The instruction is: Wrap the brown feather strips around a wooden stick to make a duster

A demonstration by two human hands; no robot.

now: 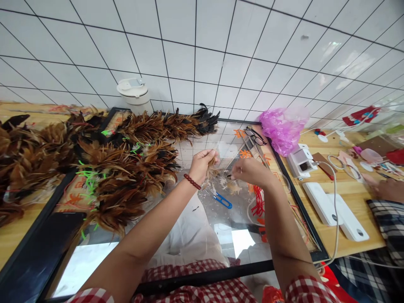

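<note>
My left hand (202, 165), with a bracelet of dark red beads on its wrist, pinches a small brown feather (212, 169) over the glass tabletop. To its right my right hand (248, 171) is apart from it, fingers bent and drawn together; what they hold, if anything, is too small to make out. Loose feather fluff (232, 186) lies beneath the hands. Close in front of me on the glass rest blue thread snips (223, 201). Bundles of brown and black feathers (123, 176), some with bright green ties (88, 181), are piled to the left.
A black phone (38, 248) lies at the left. Eyeglasses (256, 136), a pink plastic bag (280, 130) and red cords (259, 201) are rightward. Beyond the black frame are white power banks (320, 204) with a cable, and another person's plaid sleeve (389, 219). A white canister (135, 96) stands behind.
</note>
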